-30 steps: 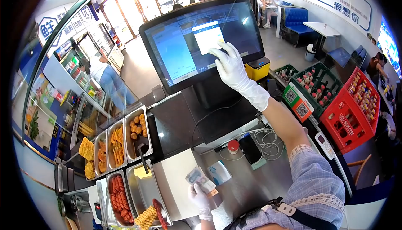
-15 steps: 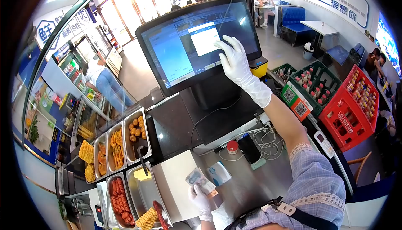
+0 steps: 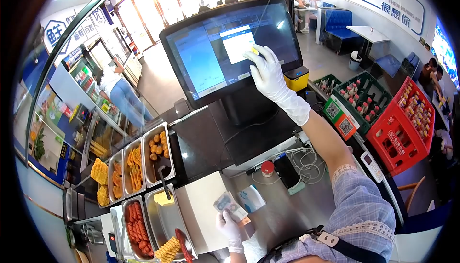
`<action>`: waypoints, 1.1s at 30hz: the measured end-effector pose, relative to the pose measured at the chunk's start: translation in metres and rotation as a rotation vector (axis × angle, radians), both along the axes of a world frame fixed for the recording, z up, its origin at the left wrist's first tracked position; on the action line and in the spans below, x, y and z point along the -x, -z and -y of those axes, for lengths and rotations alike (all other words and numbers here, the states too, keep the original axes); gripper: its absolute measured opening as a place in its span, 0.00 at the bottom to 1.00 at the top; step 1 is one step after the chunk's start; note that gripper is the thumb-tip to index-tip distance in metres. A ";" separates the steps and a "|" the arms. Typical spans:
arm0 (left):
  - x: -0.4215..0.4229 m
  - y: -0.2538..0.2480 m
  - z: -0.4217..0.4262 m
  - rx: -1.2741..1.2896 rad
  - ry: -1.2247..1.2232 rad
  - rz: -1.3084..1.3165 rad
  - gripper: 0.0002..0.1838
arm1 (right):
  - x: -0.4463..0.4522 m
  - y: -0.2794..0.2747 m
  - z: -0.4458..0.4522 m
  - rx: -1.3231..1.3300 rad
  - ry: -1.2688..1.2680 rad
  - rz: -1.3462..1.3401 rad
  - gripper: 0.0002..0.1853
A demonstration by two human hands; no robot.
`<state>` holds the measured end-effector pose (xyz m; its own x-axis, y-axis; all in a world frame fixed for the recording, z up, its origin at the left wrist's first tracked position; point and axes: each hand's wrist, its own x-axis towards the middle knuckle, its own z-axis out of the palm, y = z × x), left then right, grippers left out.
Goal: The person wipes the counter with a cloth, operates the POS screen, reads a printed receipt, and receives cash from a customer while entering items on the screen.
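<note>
My right hand (image 3: 269, 74), in a white glove, is raised in front of the touchscreen monitor (image 3: 191, 57). Its fingers are apart and slightly bent, with the fingertips at the white pop-up window (image 3: 235, 47) and nothing held. Low in the view, my left hand (image 3: 229, 230), also gloved, is closed on some banknotes (image 3: 231, 205). The notes are above the edge of a pale board (image 3: 199, 205), beside a blue and white packet (image 3: 251, 199).
Metal trays (image 3: 167, 215) of food stand at the left. Near the monitor's foot are a black phone (image 3: 286, 171), a red round tin (image 3: 267, 168) and white cables. A red crate (image 3: 397, 138) and green crates of bottles stand right. A person (image 3: 122, 90) bends by a fridge.
My right hand has dipped back toward the pop-up window after pulling slightly away from it. My left hand keeps hold of the banknotes. The person by the fridge has bent over.
</note>
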<state>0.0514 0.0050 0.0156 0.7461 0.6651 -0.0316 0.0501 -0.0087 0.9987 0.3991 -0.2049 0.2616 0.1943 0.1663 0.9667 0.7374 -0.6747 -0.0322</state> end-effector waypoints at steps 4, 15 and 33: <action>0.000 0.001 -0.002 -0.023 0.010 -0.003 0.09 | -0.009 -0.007 0.005 -0.065 0.008 -0.002 0.21; 0.000 0.001 -0.002 -0.007 0.003 0.002 0.09 | -0.041 -0.050 0.014 -0.034 0.101 0.112 0.19; -0.001 0.005 -0.003 0.021 -0.006 0.002 0.09 | -0.048 -0.056 0.016 -0.065 0.106 0.120 0.19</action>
